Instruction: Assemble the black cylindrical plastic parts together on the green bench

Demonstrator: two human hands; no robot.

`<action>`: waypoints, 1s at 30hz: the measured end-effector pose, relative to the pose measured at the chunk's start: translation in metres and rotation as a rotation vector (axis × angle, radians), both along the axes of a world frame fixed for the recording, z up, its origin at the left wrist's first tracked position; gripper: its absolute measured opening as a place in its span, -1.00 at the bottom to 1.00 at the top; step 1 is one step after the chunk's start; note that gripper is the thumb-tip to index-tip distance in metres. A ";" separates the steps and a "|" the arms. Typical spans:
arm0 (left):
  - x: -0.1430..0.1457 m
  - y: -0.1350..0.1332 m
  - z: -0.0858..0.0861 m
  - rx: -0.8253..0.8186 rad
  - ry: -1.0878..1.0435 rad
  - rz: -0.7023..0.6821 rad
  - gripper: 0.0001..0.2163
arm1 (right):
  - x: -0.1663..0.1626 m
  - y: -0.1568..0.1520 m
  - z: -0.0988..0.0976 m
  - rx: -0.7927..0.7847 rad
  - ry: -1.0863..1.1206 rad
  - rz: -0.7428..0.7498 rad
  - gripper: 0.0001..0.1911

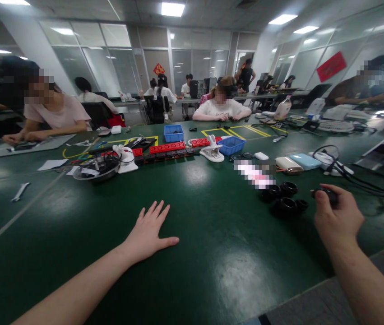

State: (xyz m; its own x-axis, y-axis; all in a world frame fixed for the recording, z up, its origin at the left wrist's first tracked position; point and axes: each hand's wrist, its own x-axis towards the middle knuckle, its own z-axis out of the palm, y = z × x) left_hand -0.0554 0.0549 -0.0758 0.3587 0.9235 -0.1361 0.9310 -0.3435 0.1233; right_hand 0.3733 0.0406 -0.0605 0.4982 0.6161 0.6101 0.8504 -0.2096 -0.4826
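Note:
My left hand [150,232] lies with its fingers spread on the green tabletop [192,216] and holds nothing. My right hand [340,219], at the right side, is closed around a small rounded black piece [329,195]; the fingers hide most of it, so its exact kind is unclear. Just left of that hand stands a group of glossy black round hollow pieces: a larger one [284,207], a small one [302,206], and others [289,188] behind them. A pixelated pinkish patch [256,175] lies behind the group.
Red and black power strips [168,148], white clips [212,150] and blue bins [231,145] line the table's middle. A metal bowl [99,174] and a wrench [20,192] are left. Cables [374,180] and a light-blue case [305,161] lie right. Co-workers [222,108] sit around.

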 end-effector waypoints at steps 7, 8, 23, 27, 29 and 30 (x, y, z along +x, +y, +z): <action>-0.002 0.003 -0.006 0.006 0.039 -0.011 -0.13 | 0.009 0.012 -0.013 0.127 0.085 0.002 -0.53; -0.002 0.004 -0.007 0.014 0.044 -0.016 -0.14 | 0.012 0.012 -0.016 0.130 0.108 0.002 -0.52; 0.003 0.002 0.000 -0.010 0.060 0.002 -0.15 | 0.014 0.010 -0.017 -0.054 0.274 0.021 -0.55; 0.002 0.002 -0.001 -0.011 0.052 0.002 -0.15 | 0.017 0.009 -0.019 -0.137 0.270 0.055 -0.51; 0.001 0.003 -0.003 -0.003 0.049 0.000 -0.15 | 0.019 0.009 -0.020 -0.188 0.265 0.070 -0.51; 0.000 0.003 -0.004 0.002 0.048 -0.003 -0.15 | 0.020 0.009 -0.020 -0.206 0.262 0.071 -0.51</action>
State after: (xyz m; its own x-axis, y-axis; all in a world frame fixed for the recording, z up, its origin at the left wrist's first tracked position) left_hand -0.0554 0.0577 -0.0793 0.3545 0.9227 -0.1513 0.9349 -0.3463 0.0781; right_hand 0.3931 0.0496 -0.0809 0.5729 0.7519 0.3263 0.7192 -0.2701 -0.6402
